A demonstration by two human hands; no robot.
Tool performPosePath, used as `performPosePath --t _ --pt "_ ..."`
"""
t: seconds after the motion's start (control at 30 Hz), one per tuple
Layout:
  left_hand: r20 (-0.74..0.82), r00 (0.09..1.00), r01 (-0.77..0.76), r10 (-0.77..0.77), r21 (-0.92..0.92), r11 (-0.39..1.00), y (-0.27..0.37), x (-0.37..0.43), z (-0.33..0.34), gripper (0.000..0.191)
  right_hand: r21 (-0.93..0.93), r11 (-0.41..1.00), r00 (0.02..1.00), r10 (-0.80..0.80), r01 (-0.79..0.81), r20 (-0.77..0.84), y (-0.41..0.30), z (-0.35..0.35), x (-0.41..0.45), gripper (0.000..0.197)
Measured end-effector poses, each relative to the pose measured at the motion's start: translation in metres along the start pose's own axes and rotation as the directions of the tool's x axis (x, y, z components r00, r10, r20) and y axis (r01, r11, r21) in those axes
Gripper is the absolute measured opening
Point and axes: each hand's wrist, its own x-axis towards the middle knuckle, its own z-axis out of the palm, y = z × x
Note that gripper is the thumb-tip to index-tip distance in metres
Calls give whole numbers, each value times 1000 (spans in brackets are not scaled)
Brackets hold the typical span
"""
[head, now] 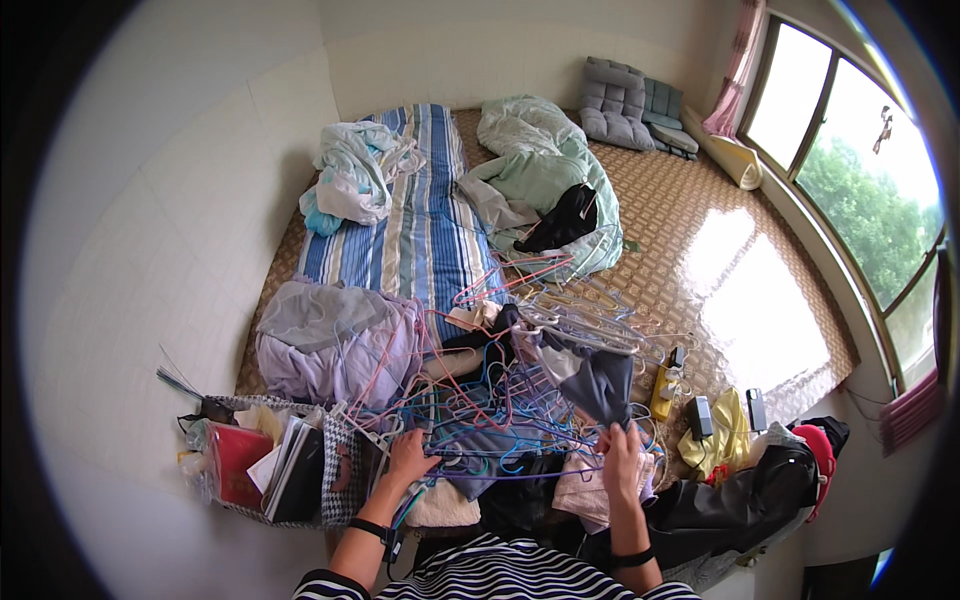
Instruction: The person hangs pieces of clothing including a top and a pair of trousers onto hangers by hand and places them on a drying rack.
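Observation:
A tangled pile of wire clothes hangers (502, 405) in pink, blue and purple lies before me on the raised platform. My right hand (621, 454) grips the lower end of a dark grey-blue cloth (600, 382), which spreads upward beside some white ring-shaped hangers (585, 330). At the left of the pile, my left hand (411, 456) rests on or among the hangers; the fingertips partly show and what they hold is unclear. Under the hangers lie grey-blue fabric and black cloth. A beige towel (442, 506) and a pink towel (585, 487) lie along the near edge.
A houndstooth box (341, 465) with books and papers stands at left, by lilac bedding (337, 367). Beyond are a striped mattress (427, 225) and a green quilt (547, 157). At right lie a yellow power strip (664, 390), a yellow bag (720, 435) and a black bag (720, 510).

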Motion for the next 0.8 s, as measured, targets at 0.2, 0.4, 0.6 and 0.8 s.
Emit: performPosePath --t 0.2,0.4,0.6,0.8 --pt "76 996 45 -47 29 999 3 9 -4 69 -74 978 971 203 -194 130 96 -5 -33 8" --pt "58 997 40 -46 87 995 4 8 1 71 -22 988 988 154 -154 6 75 -56 11 3" --pt "51 996 64 -67 61 996 7 7 -2 72 -338 933 992 -117 125 44 -43 -87 25 15" --pt "60 997 47 -48 26 999 4 8 0 70 -552 815 984 -138 178 114 -38 -78 -23 6"
